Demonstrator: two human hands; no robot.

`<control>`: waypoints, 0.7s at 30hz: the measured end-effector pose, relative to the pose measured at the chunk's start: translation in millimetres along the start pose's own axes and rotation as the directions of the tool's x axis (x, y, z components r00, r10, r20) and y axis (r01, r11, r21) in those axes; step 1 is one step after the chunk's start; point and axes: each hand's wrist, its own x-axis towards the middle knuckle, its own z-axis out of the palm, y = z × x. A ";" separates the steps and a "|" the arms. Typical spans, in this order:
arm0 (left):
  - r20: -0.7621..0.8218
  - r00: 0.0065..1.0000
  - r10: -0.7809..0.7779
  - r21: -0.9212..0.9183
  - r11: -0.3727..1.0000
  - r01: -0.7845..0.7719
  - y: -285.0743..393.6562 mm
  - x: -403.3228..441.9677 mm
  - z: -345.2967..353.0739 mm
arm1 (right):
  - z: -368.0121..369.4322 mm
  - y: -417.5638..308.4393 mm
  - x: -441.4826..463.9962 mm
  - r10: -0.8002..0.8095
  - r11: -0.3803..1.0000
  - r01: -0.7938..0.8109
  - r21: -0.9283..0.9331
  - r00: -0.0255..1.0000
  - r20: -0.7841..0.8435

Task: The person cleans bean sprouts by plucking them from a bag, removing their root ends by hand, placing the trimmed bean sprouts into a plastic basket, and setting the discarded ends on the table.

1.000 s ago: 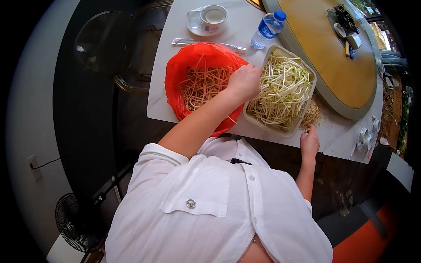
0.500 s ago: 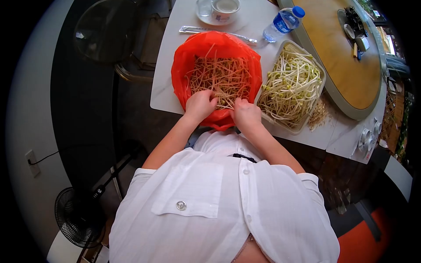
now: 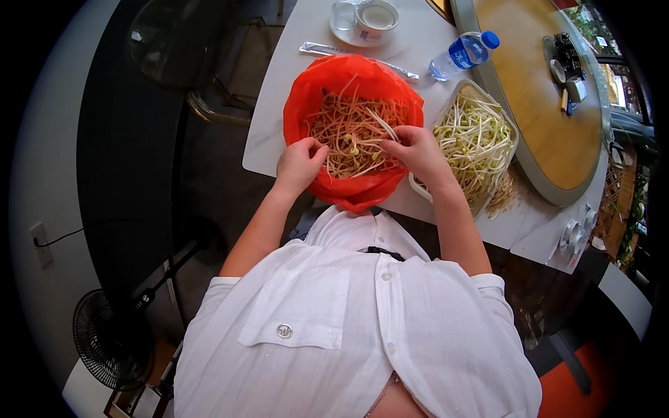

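Bean sprouts lie in an open red plastic bag near the table's front edge. My left hand is at the bag's left side, thumb and fingers pressed together; what they hold, if anything, is too small to tell. Over the bag's right side, my right hand pinches a few pale sprouts that point up and to the left. To the right of that hand stands a pale basket heaped with whiter sprouts, partly behind my right wrist.
Small trimmings lie beside the basket. Behind are a water bottle, a wrapped utensil packet and a bowl on a saucer. A raised round turntable is at right. A fan stands at lower left.
Both hands came to the bag from a second ago, the right from the trimmings and the left from the basket. Since half a second ago they have moved apart, and sprouts show in my right hand.
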 end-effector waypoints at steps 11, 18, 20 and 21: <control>0.606 0.782 0.145 -0.603 0.725 0.333 73.5 -34.9 13.3 | -12.0 -34.0 -29.4 -0.006 0.876 0.084 0.474 0.986 -0.164; 0.428 0.883 0.193 -0.893 0.242 0.381 88.2 -19.5 49.3 | 18.7 14.2 -27.0 0.086 0.731 -0.082 0.678 0.996 0.029; 0.420 0.893 0.161 -0.895 0.238 0.378 82.7 -20.7 52.8 | 19.8 12.4 -28.4 0.101 0.749 -0.088 0.657 0.995 0.018; 0.412 0.902 0.130 -0.897 0.235 0.375 80.6 -20.6 54.0 | 20.3 11.8 -28.8 0.117 0.767 -0.094 0.635 0.993 0.005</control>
